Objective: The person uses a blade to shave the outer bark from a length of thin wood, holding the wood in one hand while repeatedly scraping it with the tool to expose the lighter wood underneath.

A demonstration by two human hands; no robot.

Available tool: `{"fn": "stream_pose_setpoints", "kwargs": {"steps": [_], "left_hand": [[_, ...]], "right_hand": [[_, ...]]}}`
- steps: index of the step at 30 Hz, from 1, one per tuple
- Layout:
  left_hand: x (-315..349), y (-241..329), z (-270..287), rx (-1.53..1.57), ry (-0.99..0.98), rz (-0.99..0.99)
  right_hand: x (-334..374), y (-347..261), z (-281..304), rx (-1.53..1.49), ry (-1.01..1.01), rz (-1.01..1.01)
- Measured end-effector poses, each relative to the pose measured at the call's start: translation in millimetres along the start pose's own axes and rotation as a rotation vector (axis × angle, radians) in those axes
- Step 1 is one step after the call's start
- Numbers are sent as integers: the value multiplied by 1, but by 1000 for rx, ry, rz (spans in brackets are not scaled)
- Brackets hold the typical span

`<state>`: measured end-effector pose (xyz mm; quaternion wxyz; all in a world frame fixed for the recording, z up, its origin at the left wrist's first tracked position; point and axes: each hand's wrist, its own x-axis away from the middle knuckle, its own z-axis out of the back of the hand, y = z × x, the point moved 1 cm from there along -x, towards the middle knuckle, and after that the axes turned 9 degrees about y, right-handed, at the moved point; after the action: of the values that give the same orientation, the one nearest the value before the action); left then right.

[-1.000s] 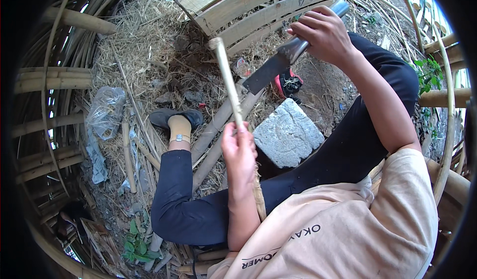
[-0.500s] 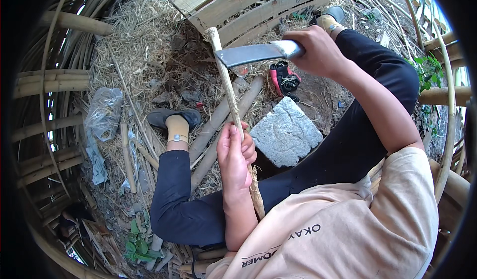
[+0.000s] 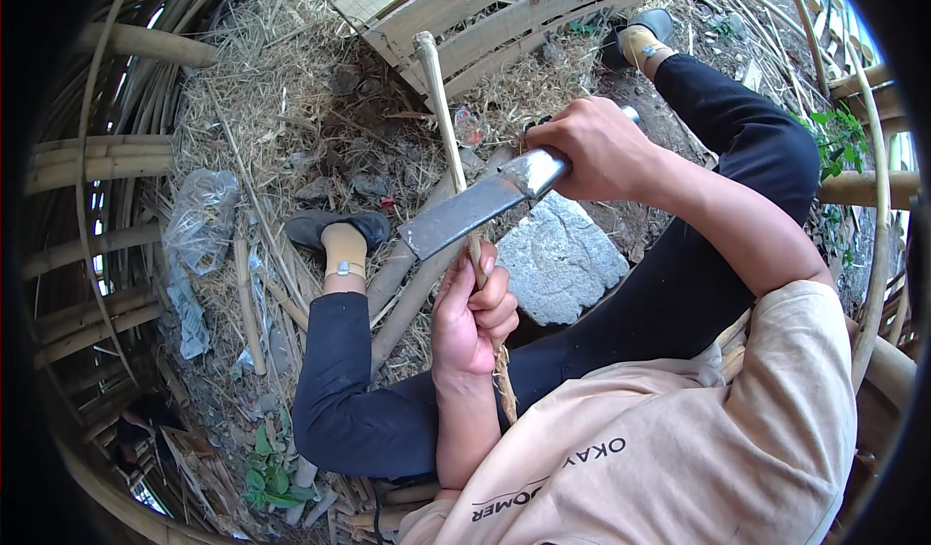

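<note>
1. Dry straw (image 3: 272, 89) and dark soil cover the ground, with a wall of stacked bamboo poles (image 3: 107, 164) along the left and a pale, slatted wooden crate (image 3: 562, 2) on the far side.
2. From where I stand, I see someone seated in a beige short-sleeved shirt (image 3: 679, 429) and dark navy trousers (image 3: 369, 400), knees apart.
3. Their left hand (image 3: 470, 322) is wrapped around a long, pale, slender wooden stick (image 3: 443, 109), which slants up and away between the legs; its far end is near the crate, its shaggy near end beside the shirt.
4. Their right hand (image 3: 601, 152) is clenched on the handle of a broad, dark-grey metal knife (image 3: 470, 213) with a squared tip.
5. That blade lies across the stick just beyond the left hand, pointing left; whether its edge bites the wood, I cannot tell.
6. Right of the left hand sits a rough, pale-grey stone block (image 3: 562, 259), partly bordered by the right leg.
7. Two thick, greyish bamboo lengths (image 3: 407, 298) lie left of the block, beside a black shoe (image 3: 373, 225).
8. Farther left rests a crumpled, clear plastic bag (image 3: 204, 220); a green leafy plant (image 3: 272, 472) grows at the near left.
</note>
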<state>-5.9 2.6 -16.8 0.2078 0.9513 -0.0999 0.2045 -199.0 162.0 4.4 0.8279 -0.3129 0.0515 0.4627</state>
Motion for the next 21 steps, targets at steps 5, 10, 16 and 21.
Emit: {"fn": "stream_pose_setpoints", "kwargs": {"steps": [5, 10, 16, 21], "left_hand": [[0, -1, -5, -23, 2, -12], [3, -2, -8, -95, 41, -58], [4, 11, 0, -65, 75, -100], [7, 12, -3, -87, 68, -121]], "right_hand": [[2, 2, 0, 37, -1, -27], [3, -1, -2, 55, 23, -33], [1, 2, -1, 25, 35, -60], [0, 1, -3, 30, 53, -63]]}}
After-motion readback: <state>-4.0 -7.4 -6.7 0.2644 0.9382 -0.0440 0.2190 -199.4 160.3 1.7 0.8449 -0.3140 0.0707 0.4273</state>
